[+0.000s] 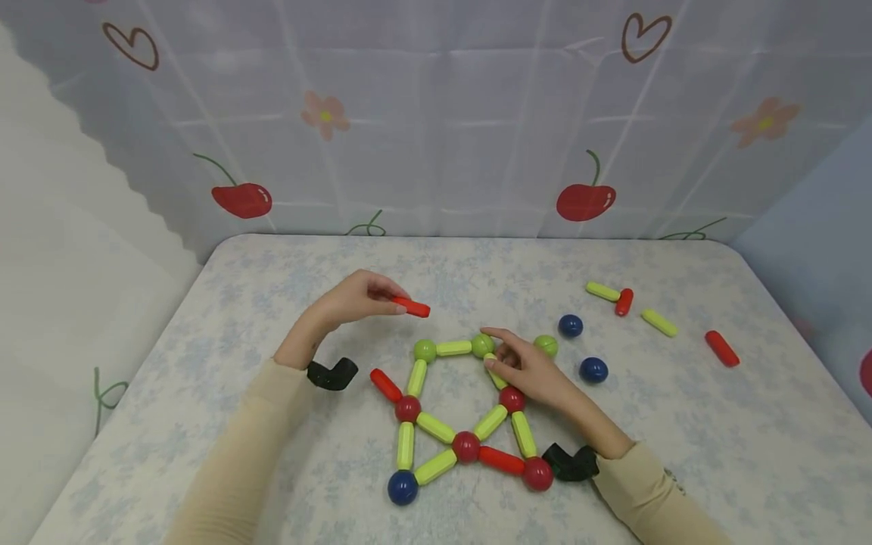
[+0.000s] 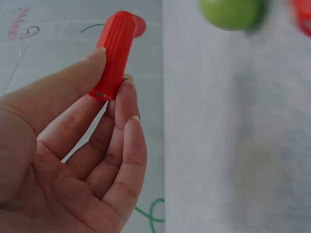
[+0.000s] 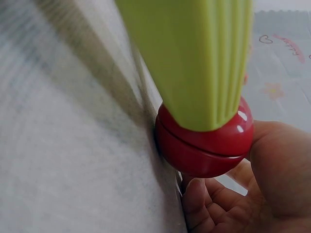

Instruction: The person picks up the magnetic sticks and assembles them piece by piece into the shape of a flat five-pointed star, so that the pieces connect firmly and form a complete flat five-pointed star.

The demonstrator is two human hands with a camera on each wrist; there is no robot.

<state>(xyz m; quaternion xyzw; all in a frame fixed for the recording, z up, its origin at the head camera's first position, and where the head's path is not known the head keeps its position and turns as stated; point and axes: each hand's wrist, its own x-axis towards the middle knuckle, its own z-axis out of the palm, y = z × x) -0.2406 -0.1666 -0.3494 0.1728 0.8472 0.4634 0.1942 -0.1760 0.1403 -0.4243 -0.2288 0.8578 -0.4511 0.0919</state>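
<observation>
My left hand [image 1: 357, 297] holds a red magnetic rod [image 1: 412, 306] by one end, above the table at the back left. In the left wrist view, the thumb and fingertips pinch that rod's lower end. My right hand [image 1: 530, 367] grips a yellow-green rod [image 1: 498, 376] in the upper right of the flat ball-and-rod figure; its index finger reaches the green ball [image 1: 483, 346] at the rod's far end. A red ball [image 1: 512, 399] joins the near end, partly behind the hand. The figure includes a blue ball [image 1: 403, 487] and a red rod [image 1: 386, 385] sticking out left.
Loose to the right lie two blue balls [image 1: 570, 325], a green ball [image 1: 546, 346], two yellow-green rods [image 1: 658, 322] and two red rods [image 1: 722, 348]. Black wrist mounts [image 1: 332, 374] sit on both forearms. A printed curtain [image 1: 436, 151] hangs behind the table's back edge.
</observation>
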